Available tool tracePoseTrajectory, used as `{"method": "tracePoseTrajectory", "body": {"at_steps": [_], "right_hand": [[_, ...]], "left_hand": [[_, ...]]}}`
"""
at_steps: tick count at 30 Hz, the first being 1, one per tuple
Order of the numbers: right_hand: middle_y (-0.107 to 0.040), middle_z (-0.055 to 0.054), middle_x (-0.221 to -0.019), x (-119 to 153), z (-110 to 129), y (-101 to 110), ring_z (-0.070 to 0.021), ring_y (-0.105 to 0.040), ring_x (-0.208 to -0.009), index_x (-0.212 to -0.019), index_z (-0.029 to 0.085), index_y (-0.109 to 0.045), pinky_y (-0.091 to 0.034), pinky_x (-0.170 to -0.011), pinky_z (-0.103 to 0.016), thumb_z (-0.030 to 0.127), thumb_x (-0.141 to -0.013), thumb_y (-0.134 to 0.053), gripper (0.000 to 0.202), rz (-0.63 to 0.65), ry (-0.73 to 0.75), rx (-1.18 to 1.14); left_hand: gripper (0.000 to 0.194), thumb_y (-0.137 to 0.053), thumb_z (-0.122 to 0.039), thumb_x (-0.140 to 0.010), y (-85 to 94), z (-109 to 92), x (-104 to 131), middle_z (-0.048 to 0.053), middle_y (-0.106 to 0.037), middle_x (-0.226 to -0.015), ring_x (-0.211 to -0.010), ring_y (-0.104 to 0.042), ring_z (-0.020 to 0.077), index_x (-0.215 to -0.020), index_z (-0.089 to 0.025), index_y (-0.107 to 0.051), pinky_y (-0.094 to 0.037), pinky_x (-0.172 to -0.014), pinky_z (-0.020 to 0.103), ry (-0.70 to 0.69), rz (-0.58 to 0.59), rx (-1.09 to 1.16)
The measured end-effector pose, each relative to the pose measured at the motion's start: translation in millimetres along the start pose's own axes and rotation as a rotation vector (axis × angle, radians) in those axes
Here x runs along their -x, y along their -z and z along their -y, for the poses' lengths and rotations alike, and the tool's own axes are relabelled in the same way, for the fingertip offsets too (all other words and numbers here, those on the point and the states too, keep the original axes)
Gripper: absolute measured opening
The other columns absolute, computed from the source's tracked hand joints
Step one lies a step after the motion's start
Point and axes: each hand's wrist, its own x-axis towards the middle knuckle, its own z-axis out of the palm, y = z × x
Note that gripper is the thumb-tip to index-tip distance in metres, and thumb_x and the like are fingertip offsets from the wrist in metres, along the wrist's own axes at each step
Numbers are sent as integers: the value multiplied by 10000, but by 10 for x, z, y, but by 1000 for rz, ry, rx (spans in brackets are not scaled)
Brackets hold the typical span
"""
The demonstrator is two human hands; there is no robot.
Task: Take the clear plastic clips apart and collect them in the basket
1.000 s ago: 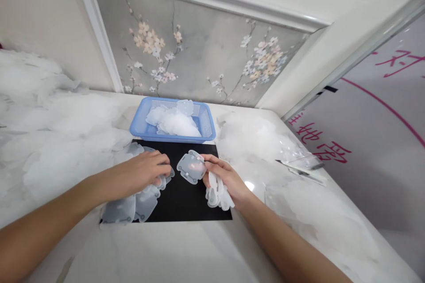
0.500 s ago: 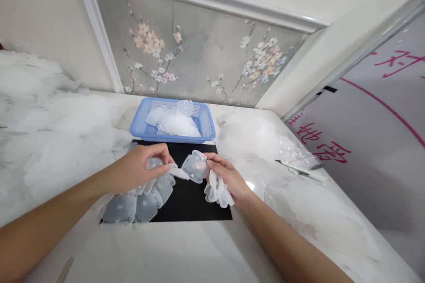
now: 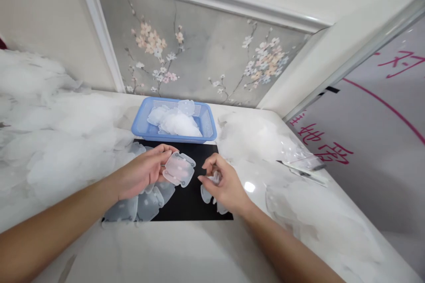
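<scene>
My left hand (image 3: 146,170) holds a translucent, squarish plastic piece (image 3: 179,169) with rounded notched corners over the black mat (image 3: 186,205). To its right, my right hand (image 3: 226,181) is curled around several crumpled or bunched translucent pieces (image 3: 206,194), some hanging below the palm; its thumb and index fingertips are apart. More flat translucent pieces (image 3: 148,205) overlap on the mat's left part, below my left hand.
A blue basket (image 3: 141,135) with similar pieces stands behind the mat. Large piles of translucent pieces (image 3: 63,150) lie at the left, with another pile (image 3: 249,135) at the right. A whiteboard (image 3: 375,163) with red writing stands at the right.
The single piece, earlier at my right fingertips, is now in my left hand. My left hand has turned palm up. My right thumb and index finger have come off that piece.
</scene>
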Motion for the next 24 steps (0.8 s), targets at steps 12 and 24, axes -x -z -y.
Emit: {"method": "tracePoseTrajectory", "body": {"at_steps": [12,24], "right_hand": [[-655,-94,-1213,93,22,-133,-188,-667,-813,-918,258,-616,-525,-683,-339,220,-920,-568,62,60,256,113],[-594,61,-573,-111,-61,9,-86,-461,-460,-880,210,-583,-325,-456,-194,492,-616,-846,467,-38,-562,-678]], "left_hand": [[364,-545,-535,-918,-112,-23,67,56,-709,-1104,-1079,-665,236,-1163,-265,-557,-509,-966,398,-69,83,-92],[224,-546,-234,-928,240,-44,36,70,-667,-1277,-1254,-520,315,-1039,-285,-733,-386,-1008,435,-523,241,-1397]]}}
